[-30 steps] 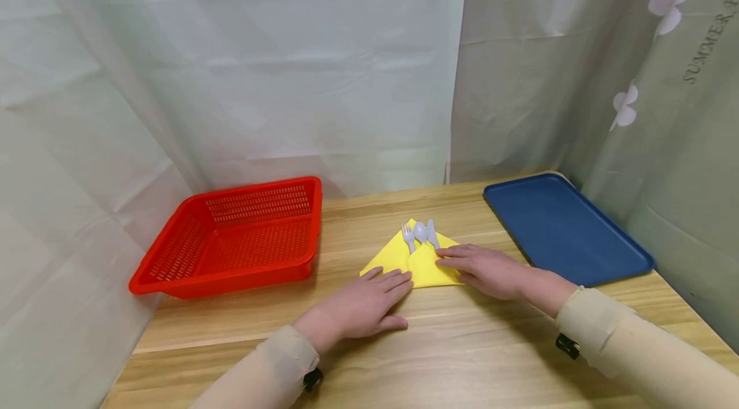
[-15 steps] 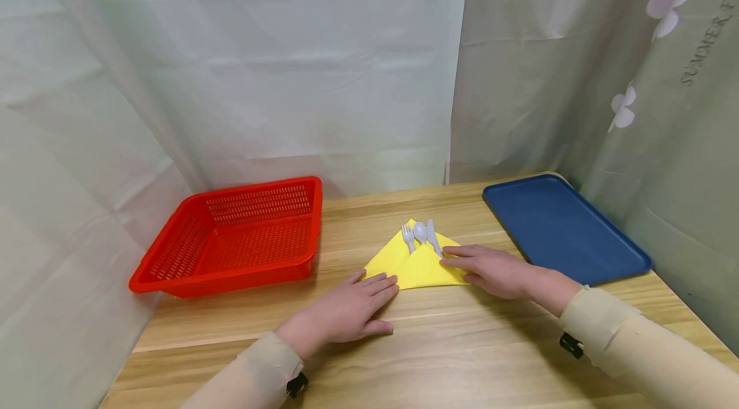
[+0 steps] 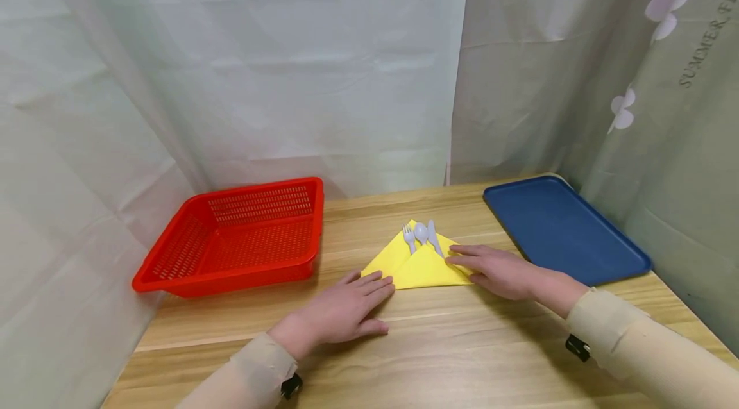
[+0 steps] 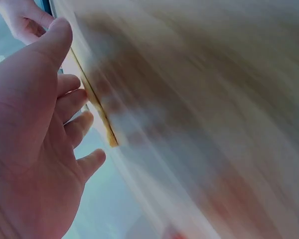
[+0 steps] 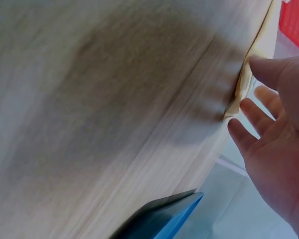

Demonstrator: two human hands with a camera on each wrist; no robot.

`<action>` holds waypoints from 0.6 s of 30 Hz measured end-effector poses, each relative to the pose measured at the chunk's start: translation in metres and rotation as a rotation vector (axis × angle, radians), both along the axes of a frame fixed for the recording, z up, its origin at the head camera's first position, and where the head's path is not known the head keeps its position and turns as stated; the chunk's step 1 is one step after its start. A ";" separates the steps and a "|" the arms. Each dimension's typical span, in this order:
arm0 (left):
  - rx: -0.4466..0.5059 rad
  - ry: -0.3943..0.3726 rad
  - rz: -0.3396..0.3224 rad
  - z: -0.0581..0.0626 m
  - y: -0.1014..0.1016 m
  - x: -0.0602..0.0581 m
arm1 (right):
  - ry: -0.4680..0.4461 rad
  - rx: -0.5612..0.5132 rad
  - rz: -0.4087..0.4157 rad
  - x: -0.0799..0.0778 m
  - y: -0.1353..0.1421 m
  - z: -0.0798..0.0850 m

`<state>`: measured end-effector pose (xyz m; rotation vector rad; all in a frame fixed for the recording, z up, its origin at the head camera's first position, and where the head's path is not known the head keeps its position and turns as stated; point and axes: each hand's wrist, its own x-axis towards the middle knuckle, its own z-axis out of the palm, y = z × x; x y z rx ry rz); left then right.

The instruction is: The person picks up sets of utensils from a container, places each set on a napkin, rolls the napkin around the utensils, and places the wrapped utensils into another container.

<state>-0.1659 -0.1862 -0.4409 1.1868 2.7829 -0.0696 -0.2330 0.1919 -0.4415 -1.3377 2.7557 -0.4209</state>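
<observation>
A yellow napkin (image 3: 427, 273) lies folded to a triangle on the table, its peak pointing away from me. Tucked into its fold are a pale plastic fork (image 3: 408, 236), a spoon (image 3: 421, 232) and a knife (image 3: 434, 239), their upper ends showing and the rest covered. My left hand (image 3: 340, 311) lies palm down with straight fingers, fingertips on the napkin's left corner and thumb spread out. With loosely extended fingers, my right hand (image 3: 502, 273) touches the right side of the napkin near the knife. The left wrist view shows the napkin's thin edge (image 4: 103, 122) under the left fingers.
A red perforated plastic basket (image 3: 231, 281) stands at the left, with nothing in it. The blue tray (image 3: 568, 229) lies flat at the back right, close beyond my right wrist. Pale curtains (image 3: 288, 75) hang behind and beside the wooden table (image 3: 450, 358).
My left hand has slid left and a little toward me, uncovering more of the napkin's front edge. The right hand has shifted slightly right. The napkin's right flap sits farther right, showing more knife.
</observation>
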 end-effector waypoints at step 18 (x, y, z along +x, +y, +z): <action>0.044 0.178 0.087 0.008 0.035 -0.010 | 0.048 -0.096 -0.337 0.010 0.000 0.005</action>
